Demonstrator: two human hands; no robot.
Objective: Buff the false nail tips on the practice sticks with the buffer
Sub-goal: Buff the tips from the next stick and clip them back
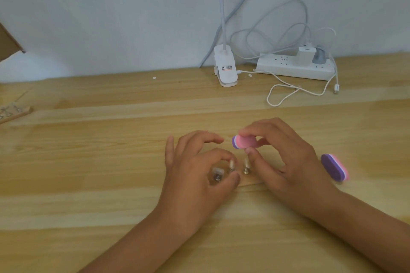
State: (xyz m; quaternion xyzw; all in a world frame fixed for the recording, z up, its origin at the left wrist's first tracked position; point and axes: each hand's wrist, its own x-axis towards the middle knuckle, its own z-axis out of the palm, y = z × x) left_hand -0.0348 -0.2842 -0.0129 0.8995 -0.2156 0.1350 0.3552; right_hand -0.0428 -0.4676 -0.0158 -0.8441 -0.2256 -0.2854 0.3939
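While the left hand (195, 168) steadies the clear practice sticks with false nail tips (231, 165), buffing's about to start.
Right hand (286, 157) fingers pinch the pink-and-purple foam buffer block (244, 142) just above them, probably lining up a stroke; left thumb and forefinger pinch one stick so it won't wobble on the wooden desk (111, 162).

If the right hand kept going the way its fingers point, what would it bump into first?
Probably the raised forefinger of the left hand, which grips a practice stick, just beyond the buffer the right hand pinches; depth is unclear.
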